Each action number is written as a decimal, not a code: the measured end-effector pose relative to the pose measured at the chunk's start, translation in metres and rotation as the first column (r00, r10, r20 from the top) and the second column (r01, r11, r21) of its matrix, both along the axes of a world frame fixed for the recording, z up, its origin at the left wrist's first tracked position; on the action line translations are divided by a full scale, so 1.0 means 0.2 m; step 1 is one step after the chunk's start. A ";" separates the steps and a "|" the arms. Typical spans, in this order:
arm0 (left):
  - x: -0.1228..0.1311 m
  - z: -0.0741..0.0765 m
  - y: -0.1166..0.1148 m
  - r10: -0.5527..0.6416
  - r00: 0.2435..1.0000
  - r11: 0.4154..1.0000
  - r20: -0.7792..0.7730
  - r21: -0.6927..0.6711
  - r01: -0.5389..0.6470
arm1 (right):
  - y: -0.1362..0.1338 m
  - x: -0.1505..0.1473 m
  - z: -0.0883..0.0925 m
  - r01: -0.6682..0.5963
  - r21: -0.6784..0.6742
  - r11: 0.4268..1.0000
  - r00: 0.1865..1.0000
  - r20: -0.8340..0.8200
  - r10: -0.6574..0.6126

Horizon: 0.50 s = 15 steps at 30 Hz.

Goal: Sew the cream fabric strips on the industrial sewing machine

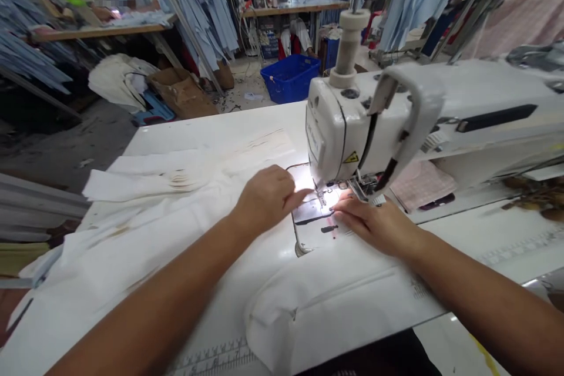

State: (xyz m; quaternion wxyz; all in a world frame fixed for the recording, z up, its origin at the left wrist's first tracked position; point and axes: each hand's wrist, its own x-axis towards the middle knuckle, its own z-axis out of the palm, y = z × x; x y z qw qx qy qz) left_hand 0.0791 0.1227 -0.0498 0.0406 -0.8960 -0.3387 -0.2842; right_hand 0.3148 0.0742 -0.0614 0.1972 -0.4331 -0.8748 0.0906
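Note:
A white sewing machine (396, 123) stands on a white table (211, 129). White fabric (335, 299) lies across the table in front of me and runs up to the lit needle plate (314, 211). My left hand (267, 197) rests on the cloth left of the needle with fingers curled and the index finger reaching toward the presser foot. My right hand (372, 223) lies flat on the fabric just right of the needle, fingers stretched out and pressing the cloth down.
A stack of white cut pieces (145, 179) lies at the table's left. A pink checked cloth (420, 185) sits under the machine arm. Beyond the table are a blue crate (288, 77), a cardboard box (183, 91), hanging blue garments (198, 6) and seated people at far benches.

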 end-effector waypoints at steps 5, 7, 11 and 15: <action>-0.09 0.08 0.02 0.450 0.892 0.892 0.039 -0.058 -0.448 | 0.01 0.01 0.03 0.031 0.009 0.999 0.999 -0.024 -0.031; -0.08 0.11 -0.02 0.479 0.877 0.860 -0.038 -0.179 -0.477 | 0.01 0.01 0.05 0.010 -0.009 1.000 1.000 -0.022 -0.010; 0.05 0.13 -0.15 0.258 0.938 0.824 -0.231 -0.455 -0.339 | 0.00 0.03 0.08 0.003 -0.072 0.997 1.000 0.001 -0.003; 0.15 0.13 -0.27 0.280 0.946 0.775 -0.164 -0.543 -0.324 | -0.02 0.06 0.08 -0.046 -0.092 0.995 0.998 -0.042 0.042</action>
